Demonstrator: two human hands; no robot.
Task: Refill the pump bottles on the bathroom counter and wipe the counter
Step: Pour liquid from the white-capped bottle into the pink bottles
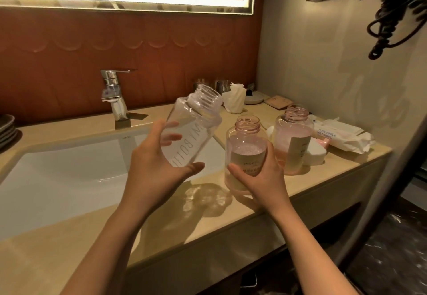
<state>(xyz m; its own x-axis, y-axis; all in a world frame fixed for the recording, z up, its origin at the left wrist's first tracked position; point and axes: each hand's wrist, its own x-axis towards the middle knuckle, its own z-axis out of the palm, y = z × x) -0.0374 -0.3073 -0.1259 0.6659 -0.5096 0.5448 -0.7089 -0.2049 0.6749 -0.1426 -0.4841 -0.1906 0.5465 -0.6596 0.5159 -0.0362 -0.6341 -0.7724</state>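
Left hand (157, 156) fingers grip tilted clear bottle (194, 126); right hand (261, 174) fingers wrap pink bottle (246, 153).

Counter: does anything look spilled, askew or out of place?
No spill shows. The clear bottle in the left hand is tilted and looks empty. The front pink bottle and the rear pink bottle stand open, pumps off.
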